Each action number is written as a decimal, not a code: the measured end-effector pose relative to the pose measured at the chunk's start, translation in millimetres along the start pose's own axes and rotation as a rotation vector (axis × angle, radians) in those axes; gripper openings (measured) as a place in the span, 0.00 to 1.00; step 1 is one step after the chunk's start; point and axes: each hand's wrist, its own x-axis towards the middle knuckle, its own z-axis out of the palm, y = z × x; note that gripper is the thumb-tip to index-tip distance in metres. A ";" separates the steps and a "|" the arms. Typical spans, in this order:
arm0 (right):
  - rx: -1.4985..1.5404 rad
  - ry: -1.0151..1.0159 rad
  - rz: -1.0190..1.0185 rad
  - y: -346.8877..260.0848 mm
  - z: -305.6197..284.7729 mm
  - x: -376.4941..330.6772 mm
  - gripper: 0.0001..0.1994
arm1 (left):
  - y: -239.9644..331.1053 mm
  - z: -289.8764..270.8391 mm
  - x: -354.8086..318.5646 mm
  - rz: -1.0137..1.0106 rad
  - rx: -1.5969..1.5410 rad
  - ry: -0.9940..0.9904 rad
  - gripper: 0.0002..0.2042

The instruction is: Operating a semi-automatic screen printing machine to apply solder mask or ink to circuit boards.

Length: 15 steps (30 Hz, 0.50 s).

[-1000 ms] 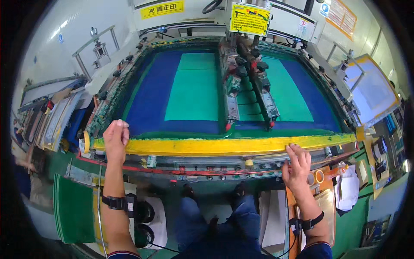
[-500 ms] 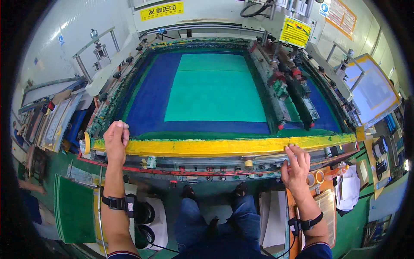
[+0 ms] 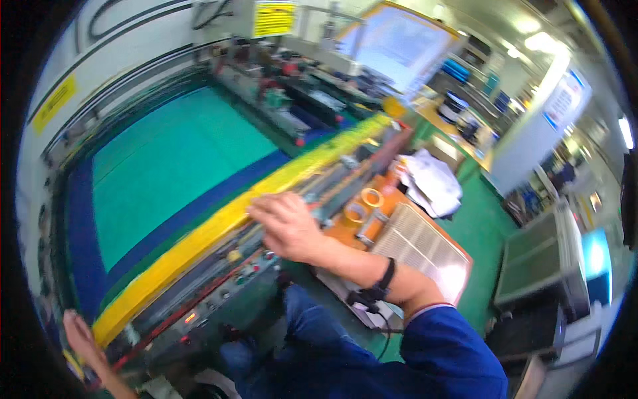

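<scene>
A large printing screen lies before me, with a teal rectangular area [image 3: 179, 173] bordered by dark blue. A yellow-covered front bar [image 3: 193, 255] of its frame runs slantwise across the view. My right hand [image 3: 292, 229] is over the middle of this bar, with its fingers stretched out, fingertips at the bar's edge and nothing in its grasp. At the lower left, my left hand [image 3: 83, 336] is beside the bar's near left end; it is blurred and its fingers cannot be made out clearly.
Squeegee holders [image 3: 276, 100] span the screen's right part. To the right, an orange-topped table [image 3: 345, 234] carries tape rolls [image 3: 371, 197], a perforated panel [image 3: 419, 256] and white papers [image 3: 432, 183]. A light framed screen [image 3: 399, 43] leans behind. Below the bar are control buttons [image 3: 242, 279].
The view has swung to the right and tilted, bringing more of the workshop in. My right hand stays at the yellow bar; my left hand now appears at the lower left edge.
</scene>
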 end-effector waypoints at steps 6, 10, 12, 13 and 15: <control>-0.031 0.002 -0.030 -5.2 -5.0 2.0 0.27 | 40.3 5.0 -18.9 -0.043 0.161 -0.122 0.10; -0.076 -0.043 -0.004 -5.0 -20.6 -2.7 0.28 | 65.5 72.0 -52.1 0.121 0.107 -0.111 0.10; -0.066 -0.070 -0.003 -12.3 -24.2 2.4 0.27 | 79.0 71.8 -66.5 0.185 0.095 -0.062 0.13; -0.055 -0.080 -0.008 -17.7 -24.6 7.4 0.27 | 84.2 62.0 -64.3 0.180 0.156 -0.120 0.14; -0.038 -0.067 -0.028 -21.8 -20.3 8.1 0.27 | 87.1 51.9 -67.8 0.188 0.131 -0.123 0.13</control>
